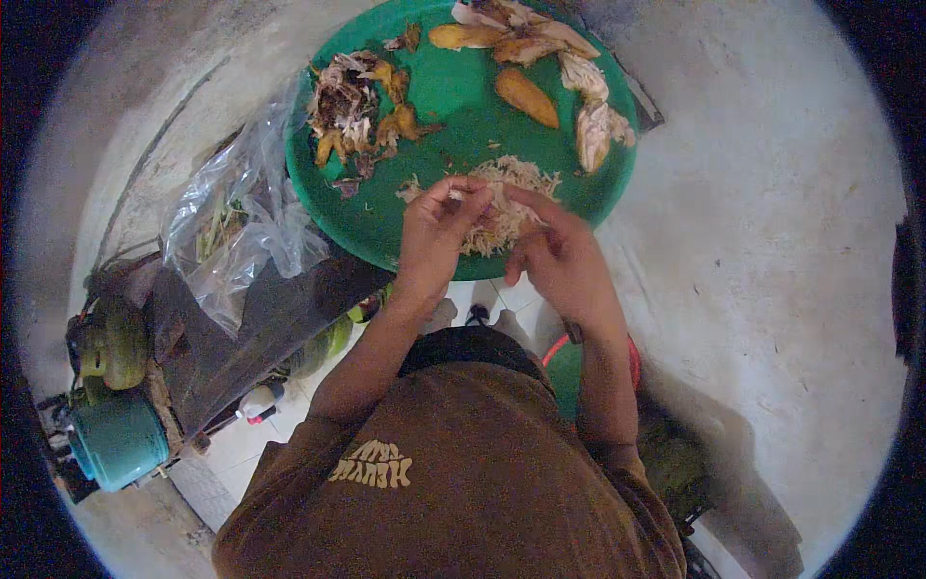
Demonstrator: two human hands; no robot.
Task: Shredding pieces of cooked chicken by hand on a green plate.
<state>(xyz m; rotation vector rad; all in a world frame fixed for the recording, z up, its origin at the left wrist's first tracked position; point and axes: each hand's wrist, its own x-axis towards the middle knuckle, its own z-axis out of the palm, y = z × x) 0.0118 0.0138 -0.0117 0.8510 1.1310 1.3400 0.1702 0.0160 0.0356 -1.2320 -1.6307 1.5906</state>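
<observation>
Over the near part of a round green tray [463,127], my left hand [441,231] pinches a small pale shred of meat [457,195] between thumb and fingers. My right hand [561,253] is close beside it, fingers curled and the index finger reaching toward the left fingertips; whether it grips anything is unclear. Beneath both hands lies a pile of shredded meat [514,174], which looks like chicken. Bones and skin scraps [347,108] are heaped at the tray's left. A yellowish piece of meat [527,98] lies right of centre, with larger pale pieces [593,134] along the right rim.
Left of the tray, a clear plastic bag [242,246] with green stalks lies on a dark surface. A teal container [119,440] and a white bottle [257,403] are at lower left. A red-rimmed green basin [564,376] is below my right forearm. A wall is at right.
</observation>
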